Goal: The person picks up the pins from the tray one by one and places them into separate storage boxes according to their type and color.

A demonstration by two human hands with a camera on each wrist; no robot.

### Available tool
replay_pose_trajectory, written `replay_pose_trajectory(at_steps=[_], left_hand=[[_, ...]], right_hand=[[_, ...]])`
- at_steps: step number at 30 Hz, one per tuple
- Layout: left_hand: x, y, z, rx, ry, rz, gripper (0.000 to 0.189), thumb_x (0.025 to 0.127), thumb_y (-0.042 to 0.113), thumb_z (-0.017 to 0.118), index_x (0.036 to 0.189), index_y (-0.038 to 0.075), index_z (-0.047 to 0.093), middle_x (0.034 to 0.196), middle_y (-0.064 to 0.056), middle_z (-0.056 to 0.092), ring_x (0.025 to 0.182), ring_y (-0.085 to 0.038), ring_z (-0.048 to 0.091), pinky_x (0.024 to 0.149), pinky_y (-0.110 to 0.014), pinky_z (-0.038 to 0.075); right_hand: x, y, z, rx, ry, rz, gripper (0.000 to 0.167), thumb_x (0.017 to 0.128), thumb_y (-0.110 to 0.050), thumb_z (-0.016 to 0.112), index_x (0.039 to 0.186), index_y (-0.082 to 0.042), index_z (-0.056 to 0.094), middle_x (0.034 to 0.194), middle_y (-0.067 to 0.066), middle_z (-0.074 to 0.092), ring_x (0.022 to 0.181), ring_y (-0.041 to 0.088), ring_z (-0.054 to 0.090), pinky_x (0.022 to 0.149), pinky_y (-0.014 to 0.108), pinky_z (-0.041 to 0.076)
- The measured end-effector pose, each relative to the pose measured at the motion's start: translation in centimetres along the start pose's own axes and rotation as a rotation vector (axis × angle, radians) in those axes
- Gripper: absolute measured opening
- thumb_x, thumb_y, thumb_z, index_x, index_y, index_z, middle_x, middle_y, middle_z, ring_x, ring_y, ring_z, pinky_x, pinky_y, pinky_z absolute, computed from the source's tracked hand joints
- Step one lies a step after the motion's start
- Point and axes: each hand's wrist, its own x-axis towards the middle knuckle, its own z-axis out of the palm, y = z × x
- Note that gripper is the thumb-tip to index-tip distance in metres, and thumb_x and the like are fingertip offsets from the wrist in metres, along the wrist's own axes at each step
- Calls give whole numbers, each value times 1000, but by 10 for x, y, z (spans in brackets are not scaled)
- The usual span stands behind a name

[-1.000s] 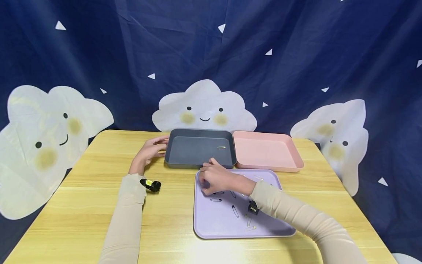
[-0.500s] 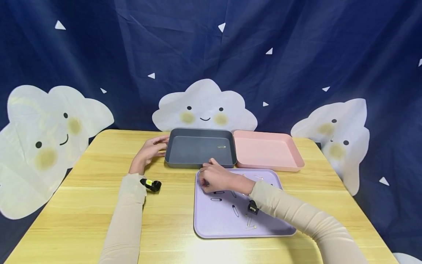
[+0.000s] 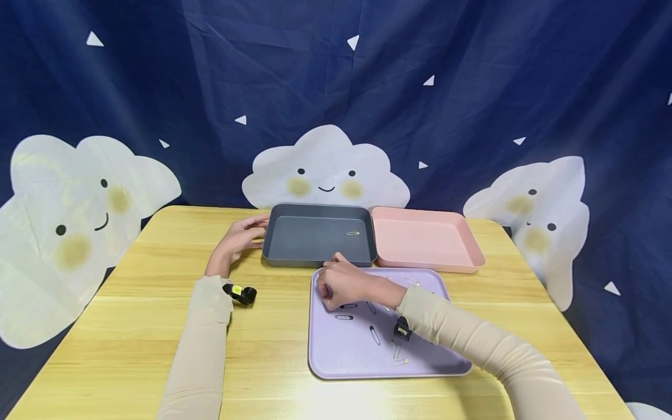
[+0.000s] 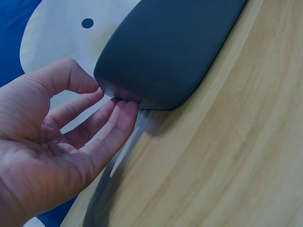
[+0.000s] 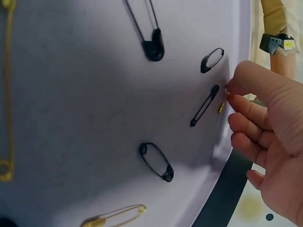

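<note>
Behind the pale yellow wooden table point(image 3: 131, 326) hangs a dark blue fabric backdrop point(image 3: 315, 76) with printed white smiling clouds point(image 3: 325, 157). At the tips of the right hand point(image 3: 343, 283), thumb and index finger pinch one end of a small gold metal safety pin point(image 5: 221, 108); the other fingers are bent. Compared with one second before, almost nothing is changed: this hand stays in the same place. So, in my judgement, the work waits at the grasp, and the thin pin is not yet lifted away.

It is at the inner edge of a lilac rectangular shallow tray point(image 3: 346, 356), near its 10 o'clock corner. Just beside it lies a slim black metal safety pin point(image 5: 204, 106); further black pins point(image 3: 375, 335) and gold pins point(image 3: 400, 363) are spread toward 6 o'clock.

At 11 o'clock from this tray stands a dark grey rectangular tray point(image 3: 304, 239). Inside, toward 3 o'clock, lies another gold safety pin point(image 3: 353, 233), also unmoved. The left hand point(image 3: 238, 242) remains at the 9 o'clock wall, touching it with relaxed, slightly curved fingers, not clasping. At 3 o'clock, just beside the grey tray, is a light pink rectangular tray point(image 3: 420, 239).
</note>
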Motion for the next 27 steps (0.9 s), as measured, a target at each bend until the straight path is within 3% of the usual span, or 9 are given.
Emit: replay_pose_trajectory(at_steps=[8, 27], left_hand=[[9, -13, -4, 14, 14, 35, 61, 98, 4, 52, 157, 7, 38, 155, -24, 43, 110, -13, 61, 83, -22, 57], [7, -9, -3, 14, 14, 16, 61, 99, 5, 51, 158, 8, 37, 157, -24, 42, 118, -22, 58, 84, -23, 57]], right_hand=[[0, 0, 0, -32, 46, -38, 15, 74, -20, 80, 68, -24, 67, 70, -14, 62, 79, 8, 49, 82, 32, 29], [2, 3, -8, -132, 104, -41, 16, 71, -22, 80, 66, -27, 66, 69, -17, 59, 79, 7, 51, 86, 34, 32]])
